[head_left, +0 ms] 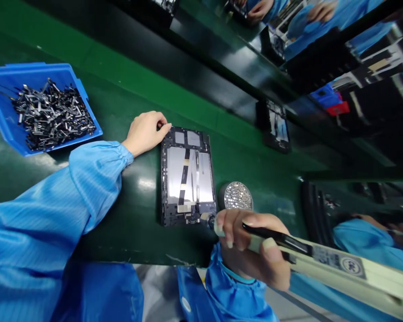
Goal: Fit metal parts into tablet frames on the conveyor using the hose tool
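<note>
An opened tablet [206, 176] lies on the green bench with its silver inside plate and black ribbon cables facing up. My left hand [147, 132] has its thumb and curled fingers closed on the tablet's upper left corner. In my right hand [251, 246] is a pale electric screwdriver [329, 264] with a black lever, fingers wrapped round its body. Its tip end meets the tablet's lower right corner; the bit itself is too small to make out. Just above my right hand stands a round tin [237, 196] full of small metal screws, partly hidden by my fingers.
A blue bin [16, 138] heaped with small black and silver parts sits at the left. Another opened tablet [278, 125] rests toward the back right. A dark raised ledge [201, 62] runs behind the bench. Other people's blue sleeves [359, 237] show at the right and top right.
</note>
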Available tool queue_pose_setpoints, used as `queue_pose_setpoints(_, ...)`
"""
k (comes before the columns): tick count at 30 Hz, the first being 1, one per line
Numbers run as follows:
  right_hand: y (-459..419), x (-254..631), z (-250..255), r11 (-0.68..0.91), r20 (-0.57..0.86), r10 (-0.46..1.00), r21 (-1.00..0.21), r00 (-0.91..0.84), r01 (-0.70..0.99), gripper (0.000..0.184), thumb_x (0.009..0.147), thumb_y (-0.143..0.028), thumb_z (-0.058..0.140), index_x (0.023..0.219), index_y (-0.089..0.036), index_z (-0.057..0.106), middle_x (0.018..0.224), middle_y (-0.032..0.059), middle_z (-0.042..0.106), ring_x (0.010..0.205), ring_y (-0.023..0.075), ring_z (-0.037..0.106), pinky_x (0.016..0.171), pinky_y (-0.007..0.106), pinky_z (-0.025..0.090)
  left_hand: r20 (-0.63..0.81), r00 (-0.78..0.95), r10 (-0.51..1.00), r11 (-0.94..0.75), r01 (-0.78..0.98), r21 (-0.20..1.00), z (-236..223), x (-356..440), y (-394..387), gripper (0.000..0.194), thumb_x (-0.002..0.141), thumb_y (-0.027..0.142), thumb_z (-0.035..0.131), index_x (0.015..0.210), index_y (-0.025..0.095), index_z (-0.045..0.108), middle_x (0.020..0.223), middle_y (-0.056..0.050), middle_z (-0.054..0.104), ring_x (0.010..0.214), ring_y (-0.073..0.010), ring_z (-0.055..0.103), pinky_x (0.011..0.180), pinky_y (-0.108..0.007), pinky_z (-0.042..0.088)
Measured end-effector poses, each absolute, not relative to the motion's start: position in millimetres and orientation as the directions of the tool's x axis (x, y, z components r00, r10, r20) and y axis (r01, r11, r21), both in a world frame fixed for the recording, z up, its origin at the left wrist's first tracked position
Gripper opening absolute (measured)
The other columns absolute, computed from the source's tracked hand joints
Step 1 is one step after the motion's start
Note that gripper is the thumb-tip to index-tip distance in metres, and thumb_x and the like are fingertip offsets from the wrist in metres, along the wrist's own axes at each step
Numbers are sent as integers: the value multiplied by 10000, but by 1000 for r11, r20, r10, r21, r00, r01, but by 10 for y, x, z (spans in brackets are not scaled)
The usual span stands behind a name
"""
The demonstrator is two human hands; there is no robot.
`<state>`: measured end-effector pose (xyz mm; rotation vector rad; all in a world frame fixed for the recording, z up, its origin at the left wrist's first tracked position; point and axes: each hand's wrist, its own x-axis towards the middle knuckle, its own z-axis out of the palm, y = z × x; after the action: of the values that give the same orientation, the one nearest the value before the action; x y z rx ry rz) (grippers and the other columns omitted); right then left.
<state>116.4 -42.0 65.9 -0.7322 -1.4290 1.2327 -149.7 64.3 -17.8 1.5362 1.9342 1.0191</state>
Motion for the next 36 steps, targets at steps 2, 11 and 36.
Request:
queue_pose_setpoints(2,-430,1170,651,262,301,921,-948,-247,-181,193,893,-381,702,996,-247,796,450,-80,476,372,125,453,493,310,467,89,-263,961,95,612,785,-189,-1494,650,177,917,307,655,918,158,751,917,-60,691,960,-244,636,1031,-388,449)
queue_pose_setpoints(11,-413,1208,612,238,279,926,-954,-253,-181,208,889,-398,685,996,-259,797,455,-82,455,369,125,421,492,314,447,86,-266,960,78,551,831,-225,-1483,664,140,900,294,671,907,175,744,899,-48,652,1091,-272,616,1106,-409,416)
queue_pose_setpoints(36,-371,1227,581,263,338,841,-937,-422,-228,236,881,-334,680,1032,-189,790,511,-48,539,442,138,523,530,342,535,98,-226,969,110,753,648,-134,-1468,607,303,1002,366,540,1019,166,767,1013,-97,739,1008,-253,675,986,-373,508)
